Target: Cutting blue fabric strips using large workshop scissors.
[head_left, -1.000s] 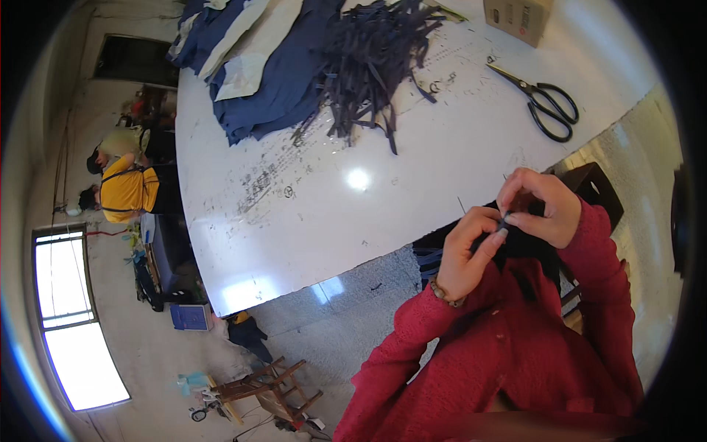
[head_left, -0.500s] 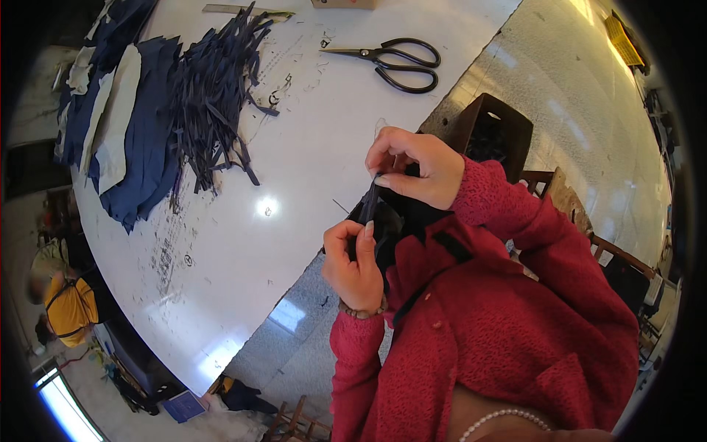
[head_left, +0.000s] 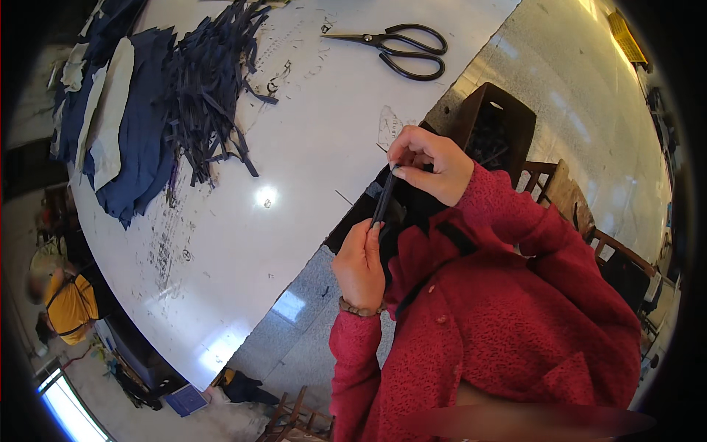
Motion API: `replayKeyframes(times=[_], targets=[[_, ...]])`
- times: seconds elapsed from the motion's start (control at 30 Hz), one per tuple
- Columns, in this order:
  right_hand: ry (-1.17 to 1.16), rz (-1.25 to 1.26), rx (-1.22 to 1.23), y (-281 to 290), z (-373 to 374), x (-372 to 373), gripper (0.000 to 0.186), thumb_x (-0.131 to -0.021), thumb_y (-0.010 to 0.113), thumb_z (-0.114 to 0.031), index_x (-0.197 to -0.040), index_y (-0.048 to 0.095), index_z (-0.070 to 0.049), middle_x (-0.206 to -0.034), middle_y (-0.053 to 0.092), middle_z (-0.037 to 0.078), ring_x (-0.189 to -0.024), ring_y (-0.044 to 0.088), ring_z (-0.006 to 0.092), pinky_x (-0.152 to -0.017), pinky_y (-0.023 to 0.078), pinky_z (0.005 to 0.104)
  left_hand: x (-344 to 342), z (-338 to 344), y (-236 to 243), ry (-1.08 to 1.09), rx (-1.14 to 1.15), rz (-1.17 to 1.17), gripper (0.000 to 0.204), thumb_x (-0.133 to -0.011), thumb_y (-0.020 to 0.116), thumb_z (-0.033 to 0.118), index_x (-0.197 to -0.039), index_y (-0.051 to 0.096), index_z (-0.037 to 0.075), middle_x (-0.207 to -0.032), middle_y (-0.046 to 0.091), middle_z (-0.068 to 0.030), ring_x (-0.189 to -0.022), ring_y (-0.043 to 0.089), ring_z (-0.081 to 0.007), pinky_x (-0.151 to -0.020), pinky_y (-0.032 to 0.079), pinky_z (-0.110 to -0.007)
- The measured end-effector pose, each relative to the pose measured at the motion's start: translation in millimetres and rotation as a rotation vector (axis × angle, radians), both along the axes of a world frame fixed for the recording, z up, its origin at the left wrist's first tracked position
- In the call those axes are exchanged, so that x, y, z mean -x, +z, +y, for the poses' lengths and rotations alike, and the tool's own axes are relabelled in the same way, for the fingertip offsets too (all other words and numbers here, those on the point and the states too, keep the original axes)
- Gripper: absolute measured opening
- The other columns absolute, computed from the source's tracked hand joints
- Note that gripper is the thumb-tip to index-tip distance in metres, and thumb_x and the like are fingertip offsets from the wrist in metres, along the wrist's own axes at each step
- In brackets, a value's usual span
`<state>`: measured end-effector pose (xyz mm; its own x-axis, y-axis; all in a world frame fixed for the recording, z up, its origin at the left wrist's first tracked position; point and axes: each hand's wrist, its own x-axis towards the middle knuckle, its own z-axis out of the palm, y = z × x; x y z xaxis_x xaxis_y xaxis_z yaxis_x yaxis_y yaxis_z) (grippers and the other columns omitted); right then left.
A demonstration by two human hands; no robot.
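Between my two hands runs a narrow dark fabric strip, over my lap by the table edge. My left hand pinches its lower end between thumb and fingers. The upper end is in the closed fingers of my right hand, thumb pressed to the fingertips. Beyond them on the white table lies a tangled pile of dark navy fabric strips. Black-handled scissors rest farther off, their blades pointing left.
Navy cloth pieces with a pale piece on top lie at the far left. A dark brown bin holding dark scraps stands right of the table. Wooden chairs are beside it. A person in yellow is at the left.
Both hands have shifted slightly to the right, still gripping the strip, which now looks straighter between them. The table view has moved a little upward.
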<state>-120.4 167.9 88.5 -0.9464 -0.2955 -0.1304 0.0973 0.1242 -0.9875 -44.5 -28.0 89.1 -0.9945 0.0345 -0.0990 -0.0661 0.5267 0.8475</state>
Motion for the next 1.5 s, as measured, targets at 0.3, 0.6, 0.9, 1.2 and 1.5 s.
replayKeyframes(times=[0.3, 0.6, 0.9, 1.2, 1.5], targets=[[-0.076, -0.1, 0.026, -7.0, -9.7, -7.3, 0.015, -0.083, 0.059, 0.003, -0.094, 0.053, -0.005, -0.086, 0.053, -0.002, -0.073, 0.048, 0.0036, -0.065, 0.042, 0.0197, 8.3, -20.6, 3.6, -0.06, 0.033, -0.012, 0.015, -0.094, 0.052, 0.011, -0.099, 0.062, 0.0, -0.081, 0.064, -0.0137, -0.071, 0.063, -0.0238, -0.063, 0.047, -0.031], [-0.145, -0.052, -0.101, -12.6, -11.9, -2.5, 0.013, -0.081, 0.061, 0.0, -0.092, 0.055, -0.005, -0.079, 0.052, -0.003, -0.066, 0.047, 0.0038, -0.06, 0.04, 0.0206, 26.5, -30.1, 2.3, 0.055, -0.013, -0.096, 0.015, -0.093, 0.056, 0.012, -0.09, 0.063, -0.001, -0.063, 0.056, -0.0045, -0.057, 0.052, -0.0091, -0.054, 0.042, -0.024], [-0.2, 0.178, -0.285, -14.1, -18.3, 3.6, 0.016, -0.079, 0.062, 0.0, -0.092, 0.056, -0.006, -0.069, 0.049, 0.001, -0.058, 0.047, 0.0083, -0.055, 0.039, 0.0231, 42.8, -33.5, -4.8, -0.019, -0.021, -0.118, 0.016, -0.093, 0.056, 0.012, -0.088, 0.063, -0.001, -0.062, 0.053, 0.0015, -0.058, 0.047, -0.0047, -0.053, 0.037, -0.02], [-0.165, 0.371, -0.449, -24.0, -16.7, 6.7, 0.017, -0.077, 0.06, -0.003, -0.09, 0.051, -0.006, -0.087, 0.056, 0.007, -0.078, 0.062, 0.0256, -0.066, 0.05, 0.0332, 51.5, -29.3, -3.6, -0.062, 0.086, -0.12, 0.016, -0.093, 0.056, 0.013, -0.087, 0.062, 0.0, -0.061, 0.054, 0.0, -0.057, 0.048, -0.0057, -0.053, 0.038, -0.021], [-0.23, 0.576, -0.463, -22.8, -20.4, -20.7, 0.027, -0.07, 0.068, -0.005, -0.093, 0.054, -0.007, -0.114, 0.057, 0.005, -0.102, 0.06, 0.0241, -0.08, 0.049, 0.0348, 52.2, -33.0, -5.3, -0.084, 0.085, -0.16, 0.013, -0.092, 0.055, 0.012, -0.09, 0.061, 0.001, -0.061, 0.056, -0.005, -0.054, 0.053, -0.012, -0.052, 0.042, -0.026]])
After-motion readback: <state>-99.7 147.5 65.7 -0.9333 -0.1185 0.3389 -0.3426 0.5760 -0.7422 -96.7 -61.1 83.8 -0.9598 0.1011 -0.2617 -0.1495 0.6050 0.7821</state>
